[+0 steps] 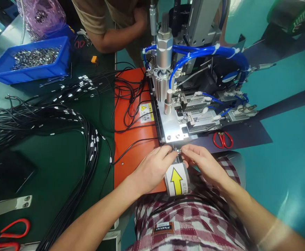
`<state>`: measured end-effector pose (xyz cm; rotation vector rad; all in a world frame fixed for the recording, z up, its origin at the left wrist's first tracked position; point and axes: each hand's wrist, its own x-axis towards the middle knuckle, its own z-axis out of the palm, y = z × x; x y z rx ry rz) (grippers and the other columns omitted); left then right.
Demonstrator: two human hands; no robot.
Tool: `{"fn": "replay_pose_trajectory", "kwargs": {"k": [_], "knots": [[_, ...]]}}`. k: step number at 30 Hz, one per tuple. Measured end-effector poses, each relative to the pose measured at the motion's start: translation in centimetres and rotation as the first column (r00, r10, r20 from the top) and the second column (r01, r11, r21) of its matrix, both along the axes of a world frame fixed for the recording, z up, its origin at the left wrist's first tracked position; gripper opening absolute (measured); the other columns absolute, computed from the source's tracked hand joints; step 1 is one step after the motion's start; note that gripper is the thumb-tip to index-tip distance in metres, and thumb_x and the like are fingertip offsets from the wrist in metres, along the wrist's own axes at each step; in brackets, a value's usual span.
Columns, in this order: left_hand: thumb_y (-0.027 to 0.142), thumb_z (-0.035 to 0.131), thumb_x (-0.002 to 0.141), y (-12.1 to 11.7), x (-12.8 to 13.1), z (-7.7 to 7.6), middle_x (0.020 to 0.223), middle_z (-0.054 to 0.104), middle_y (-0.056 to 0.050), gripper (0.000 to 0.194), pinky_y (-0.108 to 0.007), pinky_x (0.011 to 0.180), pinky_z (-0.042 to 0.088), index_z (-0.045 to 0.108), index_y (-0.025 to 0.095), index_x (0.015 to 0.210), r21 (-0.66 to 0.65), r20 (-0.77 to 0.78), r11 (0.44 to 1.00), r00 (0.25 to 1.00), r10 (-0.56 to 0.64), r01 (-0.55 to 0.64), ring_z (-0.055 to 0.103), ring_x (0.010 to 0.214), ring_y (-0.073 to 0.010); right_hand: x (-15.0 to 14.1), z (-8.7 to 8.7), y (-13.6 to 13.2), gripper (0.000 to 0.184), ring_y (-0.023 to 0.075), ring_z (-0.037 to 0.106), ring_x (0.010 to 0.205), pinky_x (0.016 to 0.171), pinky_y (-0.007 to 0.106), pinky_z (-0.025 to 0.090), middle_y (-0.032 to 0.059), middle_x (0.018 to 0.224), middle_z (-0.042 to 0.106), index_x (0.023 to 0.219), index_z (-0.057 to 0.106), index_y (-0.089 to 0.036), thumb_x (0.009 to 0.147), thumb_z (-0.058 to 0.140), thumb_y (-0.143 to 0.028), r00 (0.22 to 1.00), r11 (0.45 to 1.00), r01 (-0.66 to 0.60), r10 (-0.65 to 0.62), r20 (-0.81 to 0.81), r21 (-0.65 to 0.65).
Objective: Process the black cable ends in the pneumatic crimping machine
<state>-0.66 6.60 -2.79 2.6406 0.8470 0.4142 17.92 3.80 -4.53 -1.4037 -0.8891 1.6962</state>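
My left hand (154, 165) is closed at the front edge of the machine (173, 125), thumb and fingers pinched together. What it grips is mostly hidden by its own fingers. Facing it from the right, my right hand (201, 158) pinches a small shiny metal part (179, 151) between thumb and forefinger. The two sets of fingertips almost meet at this part, just below the metal plate. Right under them sits a rounded piece with a yellow arrow label (177, 179). A black cable (139, 140) runs over the orange base (139, 153) toward the machine, left of my hands.
Bundled black cables (90, 139) with silver sleeves lie on the green mat at left. Behind them stands a blue bin (32, 73) of small metal parts. Red-handled scissors (223, 140) lie right of the machine. Blue air tubes (207, 52) arch overhead. Another person's arm (118, 35) is opposite.
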Motion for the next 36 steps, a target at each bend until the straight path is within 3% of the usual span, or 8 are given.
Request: {"fn": "replay_pose_trajectory", "kwargs": {"k": [6, 11, 19, 21, 24, 27, 30, 36], "knots": [[0.010, 0.036, 0.095, 0.3, -0.5, 0.5, 0.099, 0.059, -0.011, 0.024, -0.030, 0.077, 0.053, 0.057, 0.011, 0.107, -0.121, 0.033, 0.993, 0.999, 0.005, -0.001, 0.057, 0.089, -0.0184, -0.2, -0.3, 0.2, 0.034, 0.0102, 0.043, 0.048, 0.050, 0.024, 0.033, -0.0052, 0.050, 0.050, 0.069, 0.056, -0.018, 0.075, 0.068, -0.049, 0.998, 0.998, 0.055, -0.055, -0.011, 0.008], [0.008, 0.037, 0.093, 0.4, -0.6, 2.5, 0.102, 0.058, -0.010, 0.033, -0.038, 0.078, 0.050, 0.054, 0.017, 0.120, -0.007, -0.253, 1.000, 0.967, -0.024, 0.023, 0.052, 0.093, -0.0227, -0.3, -0.7, 0.1, 0.036, 0.0099, 0.042, 0.047, 0.047, 0.024, 0.031, -0.0051, 0.051, 0.049, 0.068, 0.055, -0.019, 0.074, 0.068, -0.052, 0.997, 0.998, 0.066, -0.066, -0.035, -0.010], [-0.002, 0.036, 0.084, -2.6, -1.9, 3.0, 0.105, 0.053, -0.010, 0.042, -0.032, 0.071, 0.052, 0.045, 0.014, 0.122, -0.102, -0.449, 0.955, 0.869, 0.205, -0.278, 0.056, 0.086, -0.0209, -0.1, -0.6, -0.2, 0.036, 0.0067, 0.029, 0.038, 0.039, 0.024, 0.020, -0.0067, 0.050, 0.045, 0.068, 0.052, -0.020, 0.078, 0.066, -0.052, 0.999, 0.999, 0.028, -0.029, -0.017, -0.019], [-0.003, 0.036, 0.081, -2.5, -2.4, 3.0, 0.103, 0.053, -0.009, 0.043, -0.032, 0.063, 0.051, 0.046, 0.015, 0.119, -0.045, -0.546, 0.939, 0.795, 0.263, -0.342, 0.058, 0.077, -0.0202, 0.0, -0.6, -0.1, 0.037, 0.0068, 0.028, 0.038, 0.040, 0.024, 0.021, -0.0070, 0.050, 0.044, 0.067, 0.051, -0.021, 0.077, 0.066, -0.053, 1.000, 1.000, 0.014, -0.014, -0.012, -0.009], [0.002, 0.039, 0.085, -1.4, -2.5, 2.9, 0.102, 0.055, -0.010, 0.034, -0.032, 0.057, 0.050, 0.051, 0.017, 0.113, 0.115, -0.647, 0.972, 0.727, 0.231, -0.206, 0.059, 0.075, -0.0223, 0.0, -0.7, 0.0, 0.039, 0.0085, 0.033, 0.043, 0.044, 0.025, 0.026, -0.0062, 0.050, 0.045, 0.066, 0.051, -0.020, 0.075, 0.066, -0.055, 1.000, 1.000, 0.000, 0.000, -0.004, 0.024], [0.007, 0.041, 0.089, -0.8, -1.9, 2.8, 0.100, 0.057, -0.011, 0.025, -0.036, 0.063, 0.052, 0.055, 0.015, 0.107, 0.248, -0.632, 0.966, 0.744, 0.216, -0.070, 0.059, 0.082, -0.0252, -0.1, -0.9, 0.1, 0.042, 0.0114, 0.041, 0.049, 0.052, 0.026, 0.032, -0.0049, 0.050, 0.047, 0.066, 0.052, -0.020, 0.073, 0.066, -0.059, 1.000, 0.998, -0.003, 0.002, 0.006, 0.063], [0.004, 0.039, 0.088, -1.6, -0.9, 2.8, 0.098, 0.059, -0.013, 0.026, -0.037, 0.067, 0.053, 0.057, 0.011, 0.105, 0.285, -0.587, 0.944, 0.748, 0.310, -0.167, 0.057, 0.086, -0.0259, -0.2, -0.9, 0.2, 0.043, 0.0124, 0.042, 0.051, 0.055, 0.028, 0.034, -0.0045, 0.050, 0.048, 0.065, 0.052, -0.020, 0.072, 0.066, -0.061, 1.000, 0.996, -0.001, -0.001, 0.017, 0.085], [0.012, 0.041, 0.092, -2.9, 0.3, 1.4, 0.114, 0.057, -0.015, 0.033, -0.037, 0.084, 0.051, 0.050, 0.007, 0.123, 0.065, -0.198, 0.989, 0.970, 0.143, -0.132, 0.052, 0.098, -0.0247, -0.2, -0.9, -0.1, 0.038, 0.0128, 0.043, 0.053, 0.056, 0.027, 0.035, -0.0045, 0.054, 0.048, 0.068, 0.053, -0.020, 0.076, 0.065, -0.055, 0.999, 0.994, 0.018, -0.022, 0.039, 0.105]]}}
